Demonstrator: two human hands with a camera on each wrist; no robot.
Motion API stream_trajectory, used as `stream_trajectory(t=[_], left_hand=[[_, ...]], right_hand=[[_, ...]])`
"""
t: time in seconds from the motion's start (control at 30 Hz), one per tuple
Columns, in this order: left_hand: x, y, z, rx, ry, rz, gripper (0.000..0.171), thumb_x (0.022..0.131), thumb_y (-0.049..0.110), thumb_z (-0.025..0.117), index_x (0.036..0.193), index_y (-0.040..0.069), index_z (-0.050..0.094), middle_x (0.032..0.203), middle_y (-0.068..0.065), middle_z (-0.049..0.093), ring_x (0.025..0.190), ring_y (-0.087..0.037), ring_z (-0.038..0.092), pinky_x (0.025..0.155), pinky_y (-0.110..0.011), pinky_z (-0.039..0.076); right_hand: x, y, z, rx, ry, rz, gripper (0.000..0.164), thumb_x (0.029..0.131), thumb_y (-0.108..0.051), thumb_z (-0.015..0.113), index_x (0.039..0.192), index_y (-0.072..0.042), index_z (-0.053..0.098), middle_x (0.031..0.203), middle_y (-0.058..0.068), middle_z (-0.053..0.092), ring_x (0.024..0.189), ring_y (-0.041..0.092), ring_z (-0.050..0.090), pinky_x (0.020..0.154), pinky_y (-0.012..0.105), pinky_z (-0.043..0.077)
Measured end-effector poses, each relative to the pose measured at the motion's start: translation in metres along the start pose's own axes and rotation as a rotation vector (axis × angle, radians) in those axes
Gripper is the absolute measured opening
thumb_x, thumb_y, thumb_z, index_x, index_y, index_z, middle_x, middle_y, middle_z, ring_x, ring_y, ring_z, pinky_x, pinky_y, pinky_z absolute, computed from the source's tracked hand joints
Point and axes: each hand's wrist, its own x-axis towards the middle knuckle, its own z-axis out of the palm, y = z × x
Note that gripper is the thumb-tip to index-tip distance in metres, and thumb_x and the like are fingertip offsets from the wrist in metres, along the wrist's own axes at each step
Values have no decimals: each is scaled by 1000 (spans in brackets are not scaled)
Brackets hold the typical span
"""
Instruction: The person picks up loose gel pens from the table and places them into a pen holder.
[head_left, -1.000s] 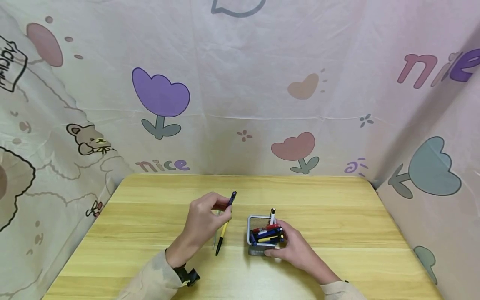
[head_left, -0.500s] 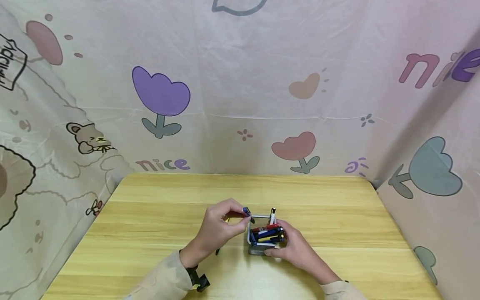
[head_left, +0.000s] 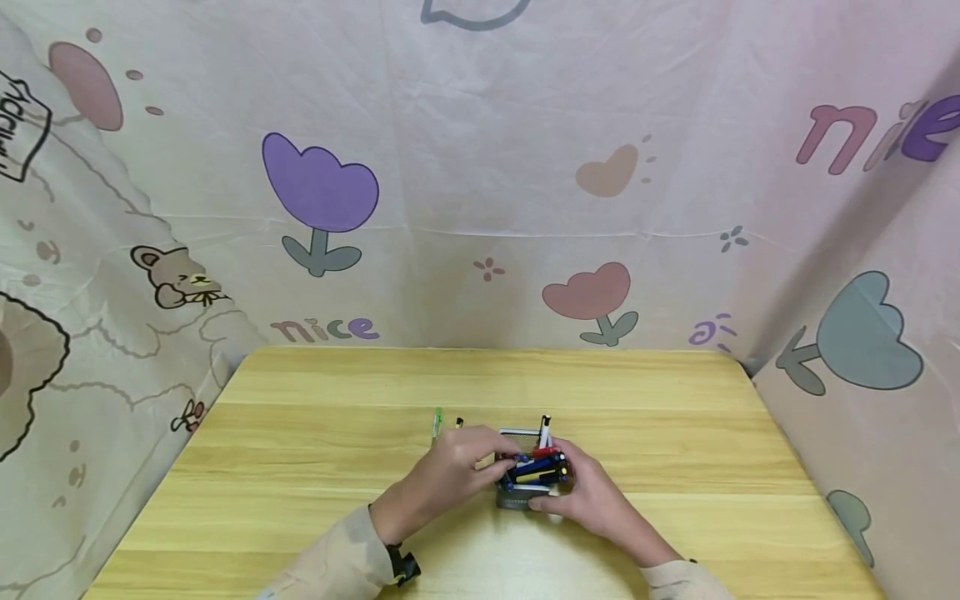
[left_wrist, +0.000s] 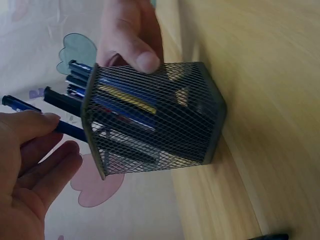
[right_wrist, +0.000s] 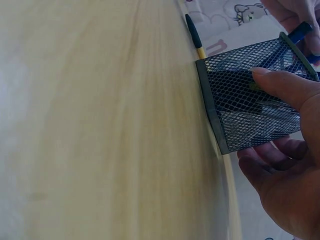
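Note:
My left hand [head_left: 453, 475] pinches a blue pen [left_wrist: 72, 131] between thumb and fingers, above the left side of a square mesh pen holder [head_left: 517, 500]. In the left wrist view the pen's lower end passes inside the holder's rim. My right hand [head_left: 596, 500] grips the holder from the right, its thumb [right_wrist: 280, 82] across the mesh near side and other fingers on the opposite side. Several pens lean in the holder, among them a white pen [head_left: 545, 429] with a black end, a red one [head_left: 546, 452] and a yellow-and-black one [head_left: 531, 478].
On the wooden table [head_left: 300, 433], a green pen [head_left: 437, 421] lies left of the holder, partly behind my left hand. A black-and-yellow pen [right_wrist: 194, 36] shows beyond the holder in the right wrist view. A patterned cloth [head_left: 465, 167] hangs along the table's back and sides.
My left hand has carried the blue pen rightward and down from above the table into the holder's mouth. The right hand and holder have stayed in place.

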Motion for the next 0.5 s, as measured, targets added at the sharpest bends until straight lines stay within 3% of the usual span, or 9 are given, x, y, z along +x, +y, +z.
stream_trajectory(t=[0.1, 0.37, 0.5], left_hand=[[-1, -2, 2, 56, -25, 49, 18, 83, 3, 83, 100, 6, 78, 97, -3, 81, 88, -9, 77, 84, -7, 54], [-3, 0, 1, 46, -90, -32, 22, 87, 5, 81, 109, 8, 78, 107, -3, 80, 97, -11, 77, 88, -9, 54], [-5, -3, -6, 83, -74, -45, 26, 84, 3, 82, 110, 7, 77, 106, -6, 80, 98, -13, 77, 90, -12, 55]], right_hand=[[0, 0, 0, -4, 0, 0, 88, 75, -33, 93, 147, -9, 51, 131, 5, 68, 119, 25, 67, 103, 29, 52], [0, 1, 1, -8, 4, -4, 89, 74, -33, 94, 148, -9, 51, 132, 5, 68, 121, 25, 66, 105, 31, 51], [0, 0, 1, -1, 6, 6, 91, 73, -30, 94, 149, -7, 50, 133, 7, 67, 120, 26, 67, 103, 31, 53]])
